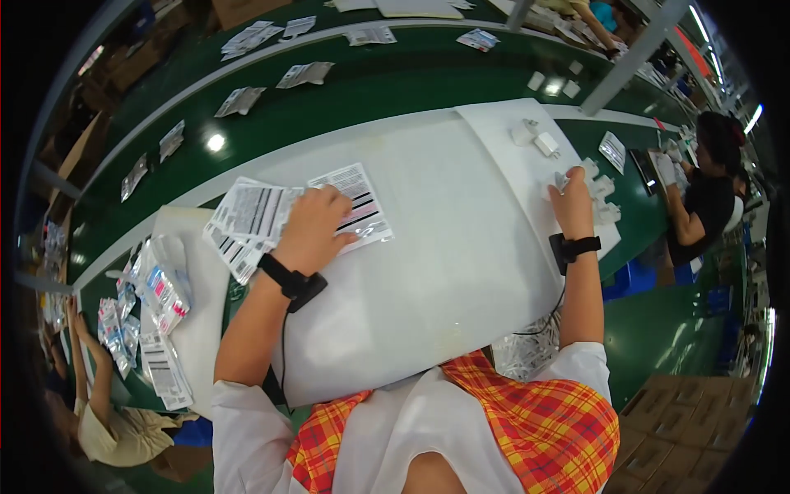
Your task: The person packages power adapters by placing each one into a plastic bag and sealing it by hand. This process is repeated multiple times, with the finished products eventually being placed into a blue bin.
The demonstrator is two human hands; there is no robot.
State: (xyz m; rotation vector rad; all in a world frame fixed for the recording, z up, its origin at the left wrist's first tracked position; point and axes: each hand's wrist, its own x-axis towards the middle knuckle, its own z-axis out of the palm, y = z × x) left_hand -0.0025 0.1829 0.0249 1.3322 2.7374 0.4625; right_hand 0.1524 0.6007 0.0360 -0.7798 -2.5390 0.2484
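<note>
My left hand (315, 230) lies over printed flat packets on the white work sheet (444, 247), its thumb apart from the bent fingers. Under and beyond its fingertips is one packet (362, 198) with a clear edge and dark printed bars. More packets (251, 210) fan out to its left. At the right end of the sheet, my right hand (573, 206) is closed at the fingertips around a small white plug charger (562, 178), partly hidden by the fingers. Several white chargers (607, 198) sit beside that hand, and another charger (545, 145) lies farther back.
Silver packets (306, 74) lie spaced along the green conveyor belt (370, 82) across the far side. Filled pouches (169, 288) are on the left. A grey post (634, 58) rises at the back right. Co-workers sit left and right; stacked cartons (683, 420) stand lower right.
</note>
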